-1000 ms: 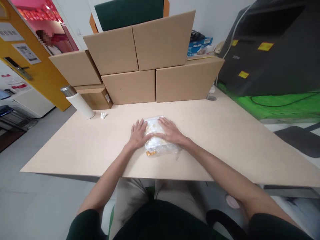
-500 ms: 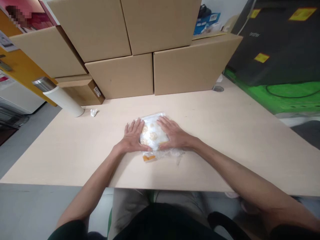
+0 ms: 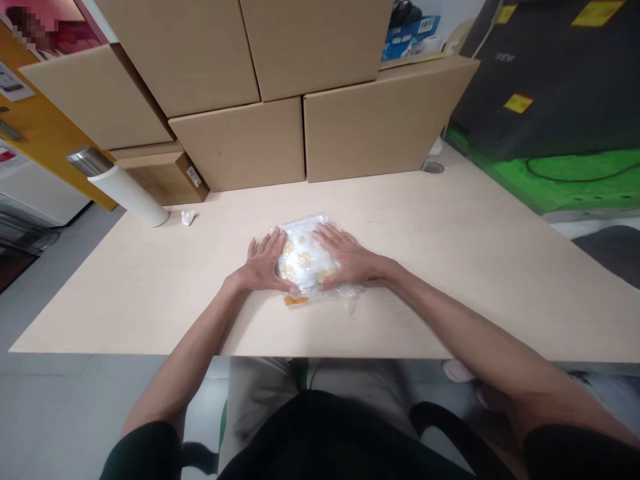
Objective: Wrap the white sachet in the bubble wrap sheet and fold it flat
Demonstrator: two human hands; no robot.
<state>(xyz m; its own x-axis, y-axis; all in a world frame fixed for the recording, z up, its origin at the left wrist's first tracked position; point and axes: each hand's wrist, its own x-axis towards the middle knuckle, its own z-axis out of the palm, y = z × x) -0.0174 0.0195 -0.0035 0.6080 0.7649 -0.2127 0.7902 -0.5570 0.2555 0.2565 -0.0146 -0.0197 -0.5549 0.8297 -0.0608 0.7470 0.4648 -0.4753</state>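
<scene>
A clear plastic packet (image 3: 303, 257) lies flat on the wooden table, with white contents and yellowish round patches showing through its shiny film. Loose film and an orange strip (image 3: 296, 301) stick out along its near edge. My left hand (image 3: 265, 263) rests flat over the packet's left side, fingers stretched away from me and thumb along the near edge. On the opposite side my right hand (image 3: 350, 257) lies over the packet, fingers spread. Both hands are open and press on the film without wrapping round it. What exactly is inside cannot be made out.
Large cardboard boxes (image 3: 240, 150) are stacked along the table's (image 3: 450, 267) back. At the back left stand a white bottle (image 3: 130, 197) with a metal cap, a crumpled white scrap (image 3: 188, 217) and a smaller brown box (image 3: 170, 177). A dark case (image 3: 545, 80) is at the right.
The whole view has shifted slightly as my head moved. Both hands stay on the packet in nearly the same pose, and the packet lies in the same place.
</scene>
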